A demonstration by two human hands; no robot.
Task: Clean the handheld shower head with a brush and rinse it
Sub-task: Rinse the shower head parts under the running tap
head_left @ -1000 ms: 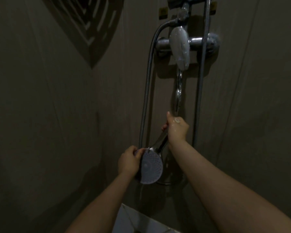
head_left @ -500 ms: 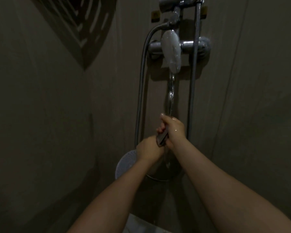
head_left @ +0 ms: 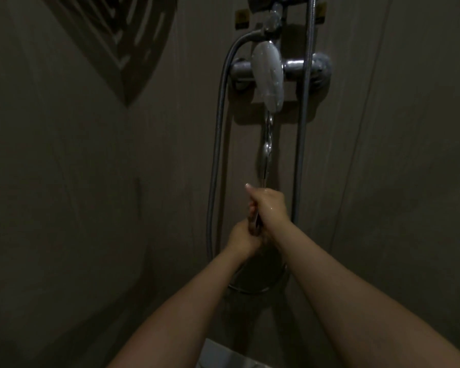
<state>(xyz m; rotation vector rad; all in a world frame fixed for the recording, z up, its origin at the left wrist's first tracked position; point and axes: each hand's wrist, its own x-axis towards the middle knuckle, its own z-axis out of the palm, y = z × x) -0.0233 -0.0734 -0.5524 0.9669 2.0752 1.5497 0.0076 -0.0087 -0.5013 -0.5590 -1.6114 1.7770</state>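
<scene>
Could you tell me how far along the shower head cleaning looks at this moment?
Rinsing appears under way: water runs from the tap onto the right hand, whose grip is on the shower head handle. The left hand is pressed beneath. No brush shows, so scrubbing may be finished. The head's face is hidden.

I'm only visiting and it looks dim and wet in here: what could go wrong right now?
The right hand, visibly wet, grips the chrome shower handle under the running water stream, so it might slip. The left hand covers the spray face, so rinsing is hard to judge. The looped metal hose could snag.
</scene>
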